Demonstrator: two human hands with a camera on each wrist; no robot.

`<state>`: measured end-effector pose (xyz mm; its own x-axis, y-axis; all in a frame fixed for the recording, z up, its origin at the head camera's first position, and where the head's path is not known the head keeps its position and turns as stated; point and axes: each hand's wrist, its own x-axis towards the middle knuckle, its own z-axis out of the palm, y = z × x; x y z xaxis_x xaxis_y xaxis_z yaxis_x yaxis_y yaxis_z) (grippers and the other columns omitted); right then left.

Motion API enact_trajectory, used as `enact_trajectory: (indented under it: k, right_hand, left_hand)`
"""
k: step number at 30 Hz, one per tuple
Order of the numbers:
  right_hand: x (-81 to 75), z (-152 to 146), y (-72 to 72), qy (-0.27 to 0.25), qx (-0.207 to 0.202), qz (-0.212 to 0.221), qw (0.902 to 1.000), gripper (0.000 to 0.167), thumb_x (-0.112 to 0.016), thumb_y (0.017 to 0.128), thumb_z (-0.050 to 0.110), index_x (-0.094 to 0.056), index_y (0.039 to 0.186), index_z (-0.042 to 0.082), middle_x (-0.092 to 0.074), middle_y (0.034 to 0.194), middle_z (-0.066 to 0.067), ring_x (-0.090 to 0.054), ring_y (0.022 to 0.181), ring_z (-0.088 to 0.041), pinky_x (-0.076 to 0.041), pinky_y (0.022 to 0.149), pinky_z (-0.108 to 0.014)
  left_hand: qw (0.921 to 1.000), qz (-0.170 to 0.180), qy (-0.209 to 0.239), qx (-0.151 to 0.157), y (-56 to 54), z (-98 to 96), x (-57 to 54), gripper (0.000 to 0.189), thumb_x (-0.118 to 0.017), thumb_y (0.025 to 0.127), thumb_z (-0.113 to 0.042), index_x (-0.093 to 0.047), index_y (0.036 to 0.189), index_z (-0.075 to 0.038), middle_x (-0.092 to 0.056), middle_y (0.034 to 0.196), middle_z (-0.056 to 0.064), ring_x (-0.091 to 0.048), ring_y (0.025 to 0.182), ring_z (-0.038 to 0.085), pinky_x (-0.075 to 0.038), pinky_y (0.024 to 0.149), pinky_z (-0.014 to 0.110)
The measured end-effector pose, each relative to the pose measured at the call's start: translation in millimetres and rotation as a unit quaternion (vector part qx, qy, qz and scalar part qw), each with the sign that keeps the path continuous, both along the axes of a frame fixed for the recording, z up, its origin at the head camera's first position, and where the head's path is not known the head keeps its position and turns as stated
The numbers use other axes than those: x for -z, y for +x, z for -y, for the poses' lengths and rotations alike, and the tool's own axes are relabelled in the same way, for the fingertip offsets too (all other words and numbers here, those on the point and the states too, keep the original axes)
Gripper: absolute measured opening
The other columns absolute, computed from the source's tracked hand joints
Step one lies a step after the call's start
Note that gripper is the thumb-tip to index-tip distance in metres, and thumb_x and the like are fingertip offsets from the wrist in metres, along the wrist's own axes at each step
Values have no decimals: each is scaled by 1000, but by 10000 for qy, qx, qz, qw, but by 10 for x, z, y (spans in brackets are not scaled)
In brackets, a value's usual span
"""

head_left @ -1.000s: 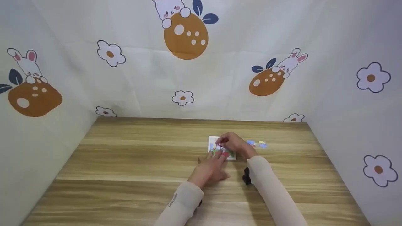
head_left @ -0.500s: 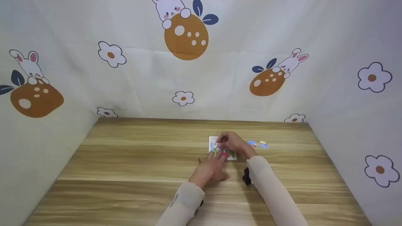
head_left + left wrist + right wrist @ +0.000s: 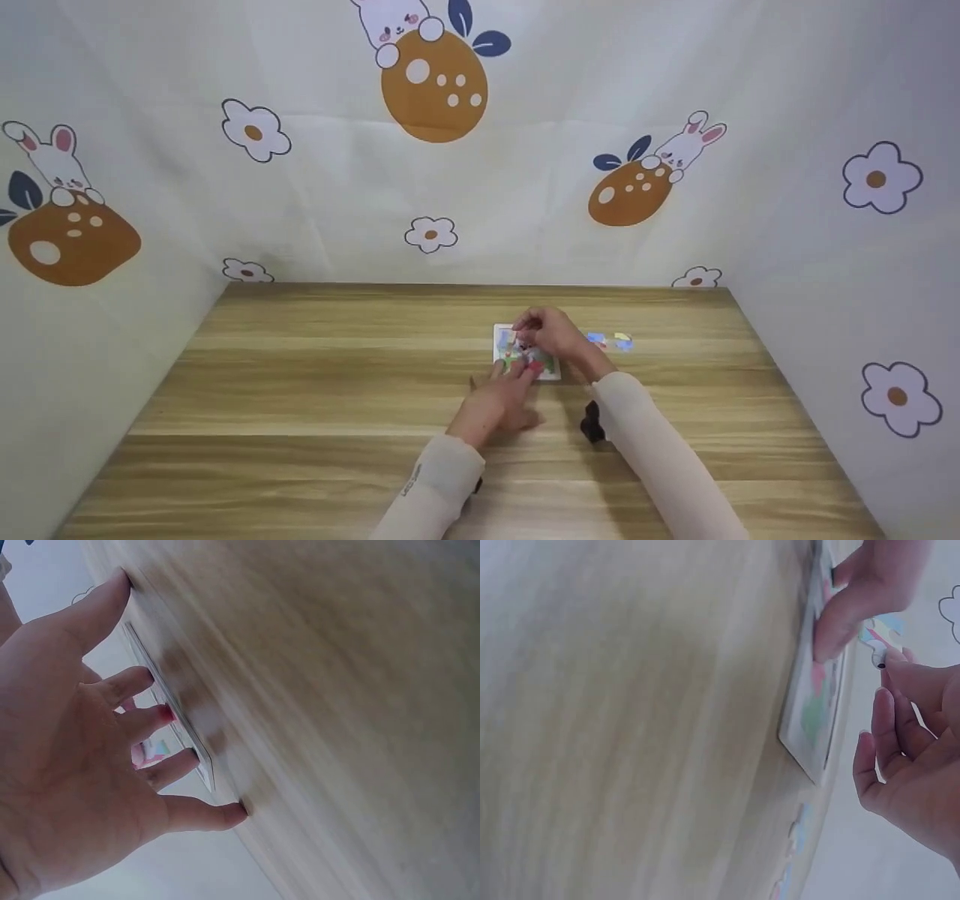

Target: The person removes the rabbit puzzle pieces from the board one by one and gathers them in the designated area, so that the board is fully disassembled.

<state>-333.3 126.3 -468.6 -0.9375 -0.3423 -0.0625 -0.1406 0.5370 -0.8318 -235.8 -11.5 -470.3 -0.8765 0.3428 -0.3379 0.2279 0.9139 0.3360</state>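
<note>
A white-framed jigsaw puzzle with a colourful picture lies on the table in the head view. My left hand is spread, its middle fingertips resting on the puzzle's near part; in the left wrist view the thumb and little finger of this hand touch the wood beside it. Over the puzzle's far part is my right hand. In the right wrist view, thumb and forefinger of that hand pinch a small puzzle piece, tilted above the frame. The fingers partly hide the picture.
Two loose puzzle pieces, one blue and red and one blue and yellow, lie right of the puzzle. Wood-grain table surrounds them. A printed curtain stands behind and at both sides.
The head view has shifted slightly. My right hand has lifted a little and moved away from me over the puzzle, uncovering more of its picture. My left hand keeps its place on it.
</note>
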Motion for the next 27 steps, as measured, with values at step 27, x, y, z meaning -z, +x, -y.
enact_trajectory:
  k: [27]
  right_hand:
    - [-80,-892,117,563,283,-224,9978,10,-66,93,2,-73,99,-2,-71,100,-14,-58,83,-12,-48,72,-20]
  left_hand:
    - [10000,-54,-24,3,9,-7,-10,79,-65,94,-47,-28,159,-23,-19,169,2,-13,157,33,-19,117,73]
